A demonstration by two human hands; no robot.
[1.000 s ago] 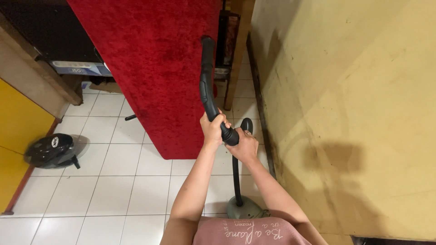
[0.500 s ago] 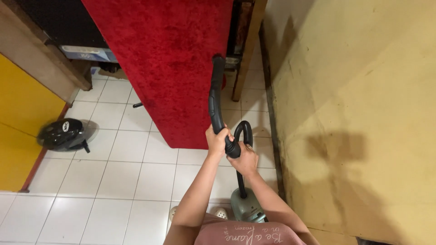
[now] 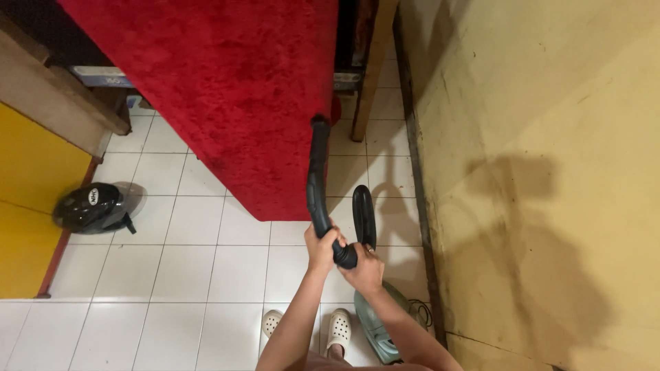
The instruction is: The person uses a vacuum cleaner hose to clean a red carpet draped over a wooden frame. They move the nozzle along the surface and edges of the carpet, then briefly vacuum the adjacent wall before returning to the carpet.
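Since the earlier frames the black vacuum nozzle (image 3: 317,180) has been pulling back off the red carpet (image 3: 227,89): its tip, formerly well up on the pile, is now sitting at the carpet's right edge, near its lower corner, and both hands have dropped lower and closer to the person's body. The left hand (image 3: 322,249) is wrapping closed around the curved handle end of the nozzle, below the carpet's lower edge. The right hand (image 3: 365,269) is clamping just beside it, on the ribbed joint where the black hose (image 3: 364,216) is looping up and back down. The grey-green vacuum body (image 3: 377,323) is resting on the white tiled floor (image 3: 192,275), below the carpet and to its right, partly hidden by the right forearm. Two pale clogs (image 3: 307,327) are showing on the person's feet, straight below the carpet's corner. A black helmet (image 3: 91,207) is lying to the left of the carpet, well apart from it, by a yellow panel (image 3: 24,206). A yellow wall (image 3: 536,172) is running along the carpet's right side, and a wooden leg (image 3: 371,69) is standing between them.
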